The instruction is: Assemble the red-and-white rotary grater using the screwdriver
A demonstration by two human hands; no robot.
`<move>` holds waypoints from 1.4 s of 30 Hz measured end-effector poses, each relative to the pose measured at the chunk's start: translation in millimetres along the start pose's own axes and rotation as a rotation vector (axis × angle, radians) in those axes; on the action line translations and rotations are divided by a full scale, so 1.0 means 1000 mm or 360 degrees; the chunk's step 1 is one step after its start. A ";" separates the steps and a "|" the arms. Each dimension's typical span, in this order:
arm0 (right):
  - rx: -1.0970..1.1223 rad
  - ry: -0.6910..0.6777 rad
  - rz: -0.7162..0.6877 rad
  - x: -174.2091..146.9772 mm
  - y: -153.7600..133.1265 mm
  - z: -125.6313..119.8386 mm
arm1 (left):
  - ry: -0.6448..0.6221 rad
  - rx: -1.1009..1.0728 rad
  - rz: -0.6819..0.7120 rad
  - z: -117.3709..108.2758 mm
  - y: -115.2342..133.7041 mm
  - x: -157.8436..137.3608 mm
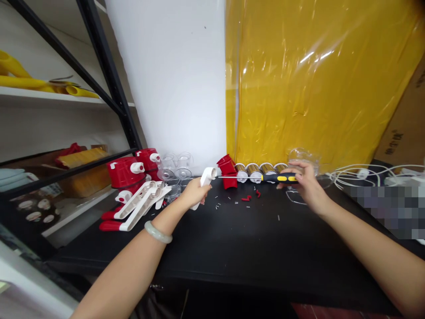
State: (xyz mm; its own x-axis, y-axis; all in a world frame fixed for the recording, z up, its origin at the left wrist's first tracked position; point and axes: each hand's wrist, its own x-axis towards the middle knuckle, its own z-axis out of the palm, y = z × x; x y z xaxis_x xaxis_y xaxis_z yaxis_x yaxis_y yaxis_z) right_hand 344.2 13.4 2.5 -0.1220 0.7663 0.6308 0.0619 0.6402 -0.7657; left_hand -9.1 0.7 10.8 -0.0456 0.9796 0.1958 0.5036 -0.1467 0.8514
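My left hand [195,193] is closed around a white plastic crank handle [208,175], its round end pointing up and to the right. In my right hand [307,184] is a screwdriver [279,178] with a black and yellow grip, held level. The tip of its long shaft meets the round end of the handle; whether a screw sits there is too small to tell. Below the shaft, small screws [217,205] and little red parts [246,199] lie scattered on the black table [252,248].
White crank handles with red grips [136,212] lie at left, beside red housings [124,173] and clear plastic cups [175,166]. Behind my hands are red hoppers [227,170] and metal grater drums [255,173]. White cables [361,175] run at right; a shelf rack [109,71] stands left.
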 end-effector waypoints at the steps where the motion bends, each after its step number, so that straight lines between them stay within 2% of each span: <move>1: 0.0039 0.0007 -0.0068 0.001 0.000 0.000 | -0.0005 0.0008 -0.0002 0.000 -0.001 0.000; 3: -0.0035 -0.0022 -0.0075 0.000 0.000 0.000 | -0.0020 0.0018 -0.0003 0.001 -0.002 0.001; 6: -0.0237 -0.0070 0.0144 -0.002 -0.001 -0.003 | -0.0042 0.0019 -0.0011 0.003 -0.002 0.000; 8: -0.0214 -0.0067 0.0209 -0.001 -0.001 -0.004 | -0.0052 0.0021 -0.0015 0.004 -0.002 0.000; 12: 0.0086 0.0017 -0.0004 0.002 -0.002 -0.001 | -0.0044 0.0030 -0.0008 0.004 -0.004 0.002; 14: -0.0015 0.0034 -0.0051 0.002 -0.003 -0.001 | -0.0039 0.0026 -0.0005 0.004 -0.005 0.003; 17: -0.0326 -0.0051 0.0118 0.000 -0.003 -0.003 | -0.0047 0.0013 0.0000 0.005 -0.005 0.003; 19: -0.0376 -0.0075 0.0239 -0.001 -0.001 -0.004 | -0.0051 0.0004 0.0001 0.005 -0.004 0.002; 21: -0.0223 -0.0064 0.0210 0.000 0.002 -0.004 | -0.0036 0.0003 0.0002 0.005 -0.003 0.002; 23: -0.0049 -0.0036 0.0071 0.001 0.004 -0.003 | -0.0003 0.0004 0.0000 0.003 -0.003 0.002; 25: -0.0056 -0.0052 -0.0013 0.000 0.005 -0.001 | 0.0026 0.0003 -0.0004 0.002 -0.003 0.002; 29: -0.0360 -0.0199 0.0199 -0.002 0.005 -0.001 | 0.0041 0.0005 -0.0001 0.001 -0.003 0.001; 31: -0.0379 -0.0188 0.0276 -0.002 0.006 -0.001 | 0.0051 0.0013 -0.0003 0.000 -0.002 0.002; 35: -0.0041 -0.0136 0.0079 -0.001 0.008 0.002 | 0.0099 0.0031 -0.0027 -0.002 -0.002 0.004; 38: -0.0187 -0.0262 0.0034 -0.003 0.007 0.003 | 0.0110 0.0040 -0.0032 -0.004 -0.001 0.005; 40: -0.0376 -0.0329 0.0113 -0.005 0.006 0.001 | 0.0100 0.0041 -0.0027 -0.005 -0.001 0.004; 42: -0.0473 -0.0294 0.0192 -0.005 0.007 0.001 | 0.0084 0.0038 -0.0021 -0.004 0.000 0.003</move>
State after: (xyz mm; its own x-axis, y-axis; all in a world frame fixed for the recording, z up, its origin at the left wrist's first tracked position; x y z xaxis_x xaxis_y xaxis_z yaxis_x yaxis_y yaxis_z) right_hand 344.5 13.4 -6.0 -0.2713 0.8318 0.4843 0.3687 0.5546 -0.7460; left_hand -12.3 2.9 13.6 -0.0978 0.9727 0.2104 0.5231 -0.1296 0.8423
